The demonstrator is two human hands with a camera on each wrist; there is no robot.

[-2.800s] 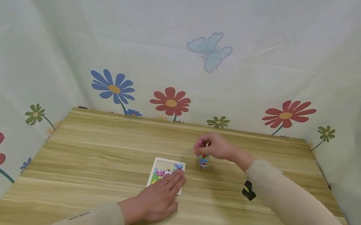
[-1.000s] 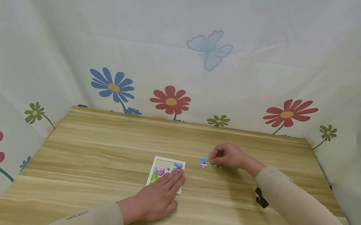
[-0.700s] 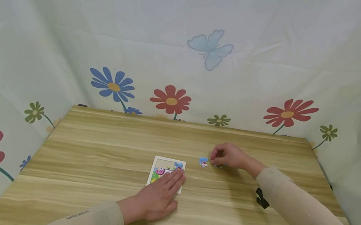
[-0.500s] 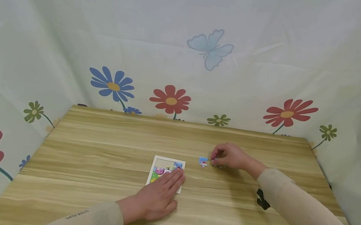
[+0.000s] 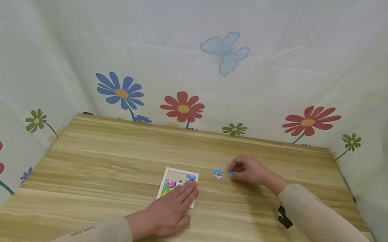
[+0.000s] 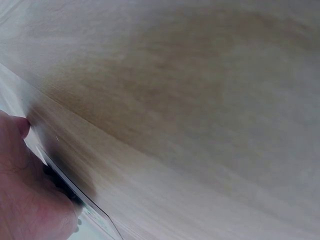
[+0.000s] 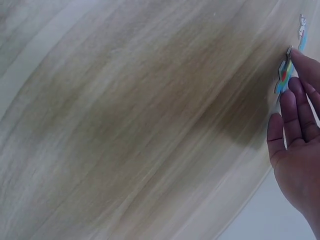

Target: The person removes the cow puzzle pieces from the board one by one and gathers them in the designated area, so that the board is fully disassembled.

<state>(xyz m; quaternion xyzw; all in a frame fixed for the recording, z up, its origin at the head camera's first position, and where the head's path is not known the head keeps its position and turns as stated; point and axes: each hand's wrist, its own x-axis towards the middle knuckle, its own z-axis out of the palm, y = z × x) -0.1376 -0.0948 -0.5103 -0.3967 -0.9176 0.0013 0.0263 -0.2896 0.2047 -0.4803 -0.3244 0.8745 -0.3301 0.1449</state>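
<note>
My left hand [image 5: 170, 209] lies with its fingers extended over the lower right of a small jigsaw puzzle board [image 5: 162, 185] with a white border. A pink-faced cow shows on its left half; the fingers hide much of the rest. In the left wrist view, the left hand [image 6: 30, 190] is beside the board's edge [image 6: 82, 195]. Farther back, my right hand [image 5: 248, 170] pinches a blue puzzle piece [image 5: 230, 173] at the tabletop. The right wrist view shows red and yellow on this puzzle piece [image 7: 284, 76], near the thumb and fingertips. A second puzzle piece [image 5: 218, 174], blue and white, lies just left.
A wood-grain table [image 5: 119, 143] extends around the board. Flower-printed white cloth [image 5: 158, 57] rises behind it and at both sides. A black object [image 5: 284, 217] shows beneath the right sleeve.
My right hand has moved right from above the second piece to the blue piece beside it. Its fingers have shifted slightly, showing more of that piece. The left hand stays on the board.
</note>
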